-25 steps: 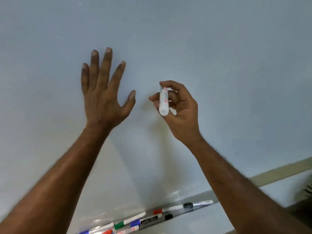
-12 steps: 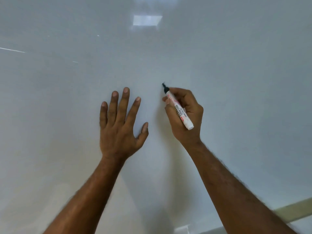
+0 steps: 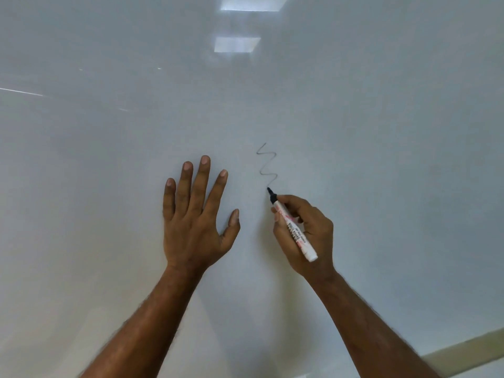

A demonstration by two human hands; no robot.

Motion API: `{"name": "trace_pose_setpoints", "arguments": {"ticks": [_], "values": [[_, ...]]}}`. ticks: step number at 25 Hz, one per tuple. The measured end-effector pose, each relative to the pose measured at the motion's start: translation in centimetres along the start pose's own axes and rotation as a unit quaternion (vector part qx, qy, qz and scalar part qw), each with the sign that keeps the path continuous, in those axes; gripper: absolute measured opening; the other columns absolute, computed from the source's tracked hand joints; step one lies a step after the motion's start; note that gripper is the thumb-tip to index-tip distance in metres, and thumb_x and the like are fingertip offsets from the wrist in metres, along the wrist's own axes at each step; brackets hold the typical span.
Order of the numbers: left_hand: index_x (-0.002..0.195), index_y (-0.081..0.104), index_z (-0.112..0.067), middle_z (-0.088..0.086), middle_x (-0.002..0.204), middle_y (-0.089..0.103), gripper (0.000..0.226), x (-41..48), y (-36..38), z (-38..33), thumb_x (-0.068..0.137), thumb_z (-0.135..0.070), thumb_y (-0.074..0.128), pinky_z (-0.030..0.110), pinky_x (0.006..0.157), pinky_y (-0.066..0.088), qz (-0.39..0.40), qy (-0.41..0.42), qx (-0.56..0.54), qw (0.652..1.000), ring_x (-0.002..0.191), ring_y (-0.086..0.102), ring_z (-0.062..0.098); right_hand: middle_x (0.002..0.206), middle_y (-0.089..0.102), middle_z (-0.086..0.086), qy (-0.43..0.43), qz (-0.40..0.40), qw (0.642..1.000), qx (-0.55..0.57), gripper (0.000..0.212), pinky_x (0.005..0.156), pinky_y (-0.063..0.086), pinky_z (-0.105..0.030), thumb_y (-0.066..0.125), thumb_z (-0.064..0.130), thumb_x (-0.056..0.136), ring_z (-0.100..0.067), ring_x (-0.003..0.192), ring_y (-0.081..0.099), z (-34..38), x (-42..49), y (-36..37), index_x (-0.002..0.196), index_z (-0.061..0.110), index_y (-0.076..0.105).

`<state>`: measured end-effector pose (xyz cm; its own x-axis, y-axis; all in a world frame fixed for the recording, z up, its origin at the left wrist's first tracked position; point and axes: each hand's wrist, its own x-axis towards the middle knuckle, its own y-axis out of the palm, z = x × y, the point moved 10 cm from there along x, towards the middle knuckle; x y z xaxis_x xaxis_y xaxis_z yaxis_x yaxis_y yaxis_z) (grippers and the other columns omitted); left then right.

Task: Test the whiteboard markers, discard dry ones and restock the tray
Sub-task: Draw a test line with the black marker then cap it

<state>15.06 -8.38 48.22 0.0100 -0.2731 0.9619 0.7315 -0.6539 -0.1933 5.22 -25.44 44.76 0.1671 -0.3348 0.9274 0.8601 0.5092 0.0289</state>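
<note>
A white-barrelled marker with a black tip and no cap is held in my right hand, fingers curled round the barrel. Its tip touches the whiteboard at the lower end of a faint grey zigzag line. My left hand lies flat on the board to the left of the line, fingers straight and spread. The tray and the other markers are out of view.
Ceiling lights reflect on the glossy board near the top. The board's lower edge and a beige wall strip show at the bottom right.
The view rose, so the tray dropped out of sight. My right hand turned the marker tip to the board and drew a faint zigzag downward. My left hand stayed flat on the board.
</note>
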Motion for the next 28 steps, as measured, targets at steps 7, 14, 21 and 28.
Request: {"name": "trace_pose_setpoints", "arguments": {"ticks": [7, 14, 21, 28], "values": [[0.150, 0.037, -0.015, 0.013, 0.159, 0.026, 0.069, -0.3, 0.1, 0.1, 0.090, -0.046, 0.052, 0.054, 0.119, 0.019, 0.000, -0.001, -0.006, 1.000, 0.149, 0.019, 0.033, 0.087, 0.071, 0.005, -0.009, 0.024, 0.999, -0.046, 0.027, 0.061, 0.052, -0.038, 0.063, 0.020, 0.081, -0.011, 0.068, 0.062, -0.1, -2.9, -0.1, 0.105, 0.010, 0.070], [0.149, 0.039, -0.014, 0.013, 0.159, 0.028, 0.069, -0.6, 0.0, 0.1, 0.090, -0.045, 0.053, 0.055, 0.118, 0.022, -0.012, 0.000, -0.010, 1.000, 0.148, 0.022, 0.033, 0.084, 0.067, -0.002, -0.015, 0.042, 0.999, -0.001, 0.025, 0.063, 0.051, -0.033, 0.063, 0.007, 0.080, -0.018, 0.070, 0.062, 2.1, -1.8, -0.3, 0.104, 0.009, 0.069], [0.149, 0.039, -0.014, 0.012, 0.159, 0.028, 0.070, -0.9, 0.0, 0.0, 0.088, -0.044, 0.056, 0.054, 0.118, 0.022, -0.011, -0.001, -0.008, 1.000, 0.148, 0.022, 0.033, 0.083, 0.070, -0.009, 0.037, -0.050, 0.992, 0.107, 0.022, 0.059, 0.053, -0.034, 0.066, 0.007, 0.088, -0.026, 0.066, 0.065, 2.3, 7.1, -2.8, 0.110, 0.011, 0.068], [0.148, 0.040, -0.013, 0.013, 0.159, 0.027, 0.070, -1.2, 0.1, 0.0, 0.088, -0.044, 0.055, 0.054, 0.119, 0.020, -0.004, 0.000, -0.008, 1.000, 0.149, 0.021, 0.033, 0.085, 0.068, -0.001, -0.021, -0.004, 1.000, 0.001, 0.024, 0.065, 0.047, -0.022, 0.065, 0.002, 0.081, -0.013, 0.073, 0.063, 2.9, 7.5, -2.1, 0.105, 0.003, 0.072]]}}
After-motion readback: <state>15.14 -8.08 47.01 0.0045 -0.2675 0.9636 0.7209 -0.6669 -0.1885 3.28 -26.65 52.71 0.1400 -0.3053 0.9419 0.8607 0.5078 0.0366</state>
